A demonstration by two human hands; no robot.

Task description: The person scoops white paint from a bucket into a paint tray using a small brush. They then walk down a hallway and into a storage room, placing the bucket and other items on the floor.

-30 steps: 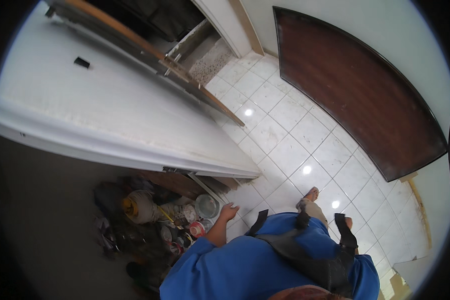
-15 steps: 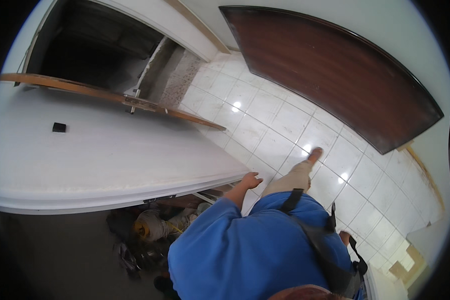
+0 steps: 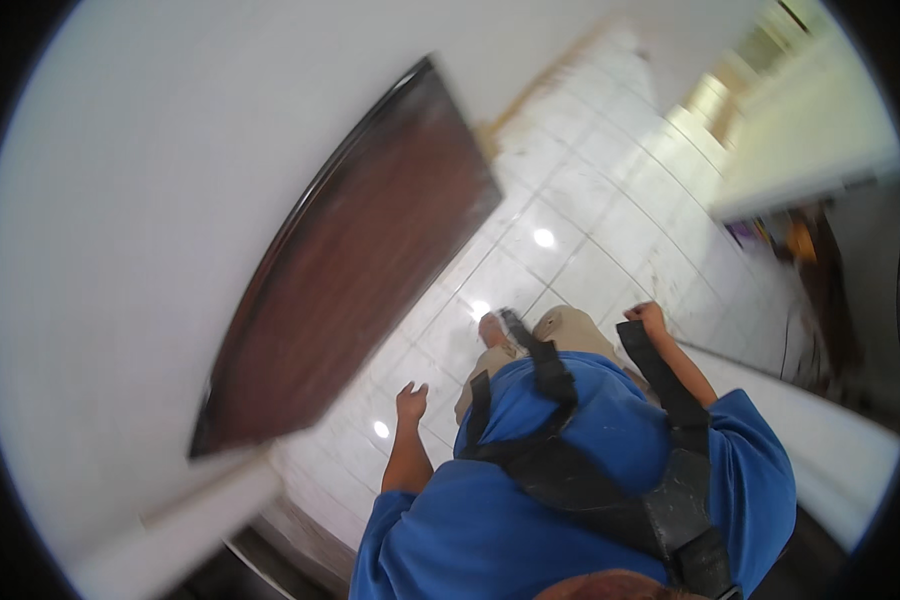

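Just now your left hand (image 3: 410,403) hangs loosely open and empty over the tiles (image 3: 570,270), your right hand (image 3: 650,318) fisted on nothing just beside the black strap (image 3: 660,385), likely soft, light webbing best pinched flat across its width.

The left hand (image 3: 410,402) is held out over the tiled floor (image 3: 580,230), with nothing in it. The right hand (image 3: 650,318) is seen on the other side of the body, near a white counter (image 3: 820,430) that lies to the right. A foot (image 3: 492,330) is set on the floor between the two hands. A door (image 3: 360,270) is found to the left, in the wall (image 3: 170,200). A pile of things (image 3: 790,245) is seen far off on the right, under another counter (image 3: 810,150).
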